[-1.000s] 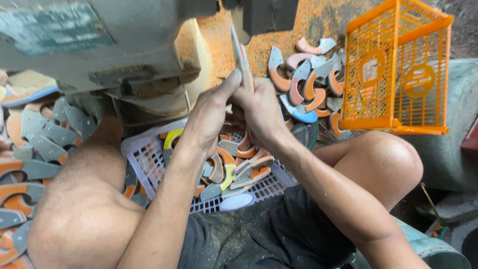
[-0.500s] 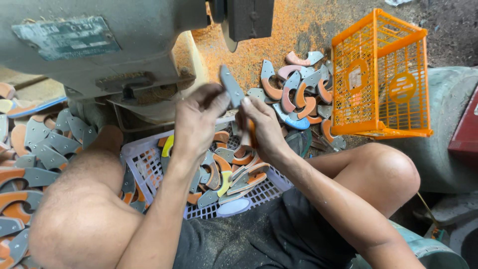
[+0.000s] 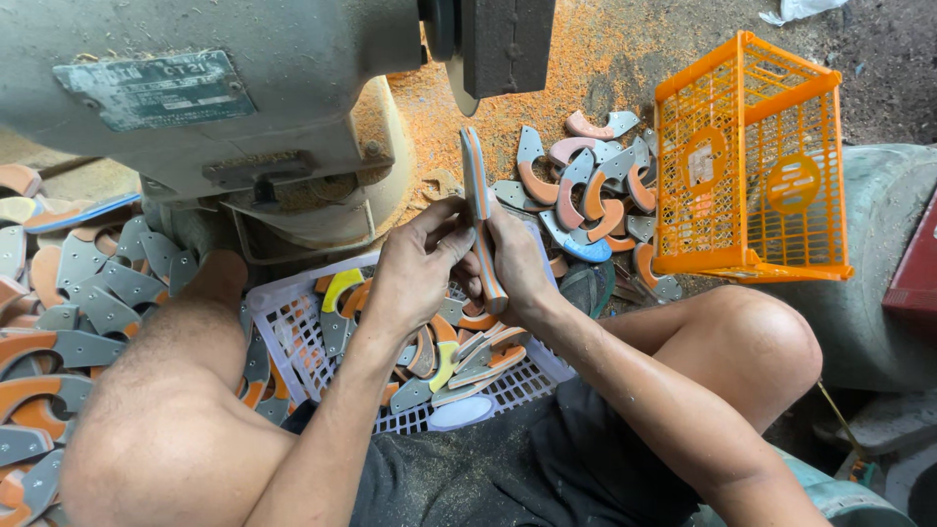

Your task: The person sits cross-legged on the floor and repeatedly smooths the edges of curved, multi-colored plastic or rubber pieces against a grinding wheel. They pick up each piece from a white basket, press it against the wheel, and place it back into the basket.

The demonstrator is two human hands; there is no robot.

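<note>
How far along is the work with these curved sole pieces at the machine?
Probably done: a loose heap of curved pieces lies on the dusty floor beside the orange crate. In hand: the left hand and right hand together hold one grey-and-orange piece edge-up below the machine. Left, it seems: many pieces fill the white basket.

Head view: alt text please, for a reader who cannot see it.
Both hands, left hand and right hand, hold a thin grey-and-orange curved piece edge-up above a white basket of similar pieces. A grey machine stands in front; an orange crate lies at right.
</note>
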